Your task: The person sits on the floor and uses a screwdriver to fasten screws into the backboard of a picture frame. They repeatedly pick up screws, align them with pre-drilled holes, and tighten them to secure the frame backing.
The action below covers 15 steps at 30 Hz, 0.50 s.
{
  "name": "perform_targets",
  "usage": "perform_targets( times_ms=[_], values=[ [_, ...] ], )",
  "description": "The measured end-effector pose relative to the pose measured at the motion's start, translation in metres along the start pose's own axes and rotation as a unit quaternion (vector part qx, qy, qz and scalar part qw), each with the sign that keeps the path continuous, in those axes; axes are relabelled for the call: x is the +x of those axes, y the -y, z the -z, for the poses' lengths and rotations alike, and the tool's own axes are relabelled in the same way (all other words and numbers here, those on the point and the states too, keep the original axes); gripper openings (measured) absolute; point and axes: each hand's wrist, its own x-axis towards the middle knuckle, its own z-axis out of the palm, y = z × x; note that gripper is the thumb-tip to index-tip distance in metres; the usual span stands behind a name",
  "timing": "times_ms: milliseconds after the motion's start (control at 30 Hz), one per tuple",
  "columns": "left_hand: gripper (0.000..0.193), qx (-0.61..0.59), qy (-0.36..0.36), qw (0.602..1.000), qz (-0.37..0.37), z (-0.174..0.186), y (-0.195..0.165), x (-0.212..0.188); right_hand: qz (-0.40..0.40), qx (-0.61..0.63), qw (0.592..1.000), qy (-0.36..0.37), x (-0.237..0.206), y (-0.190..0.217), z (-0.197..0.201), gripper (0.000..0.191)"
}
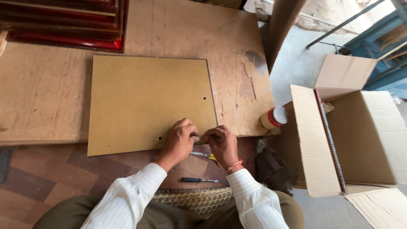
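Head view, looking straight down: I see both forearms in white striped sleeves come up from six o'clock and meet at the near right corner of a tan hardboard panel (148,101), which lies flat on a worn wooden table (42,93) with its near edge hanging past the table's edge. My left hand (180,140) rests knuckles up on the panel's corner, fingers curled tight; something small is pinched there, but I cannot tell what. My right hand (222,142), with a red thread at the wrist, is curled the same way just beside it at three o'clock, the fingertips of both touching at the panel's edge. Below the hands, towards six o'clock, yellow-handled pliers (205,155) lie partly hidden under the right hand, and a black-handled screwdriver (199,180) lies further down on the dark lower surface. At eleven o'clock dark red picture frames (68,25) are stacked on the table. At three o'clock stands an open cardboard box (364,140), flaps spread; a long thin patterned strip (330,140) leans inside along its left wall. Between box and table sits a tape roll (274,117).
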Motion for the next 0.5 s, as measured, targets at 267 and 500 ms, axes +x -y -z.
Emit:
perform_targets(
  times_ms=[267, 500],
  values=[
    [0.016, 0.007, 0.009, 1.000, 0.018, -0.0013, -0.0019, 0.0026, -0.026, 0.003, 1.000, 0.003, 0.0010, 0.0008, 0.0026, 0.009],
    [0.016, 0.015, 0.023, 0.999, 0.041, -0.0033, -0.0001, 0.0036, -0.036, 0.004, 0.999, -0.013, 0.0019, 0.0010, -0.0019, 0.007]
  ],
)
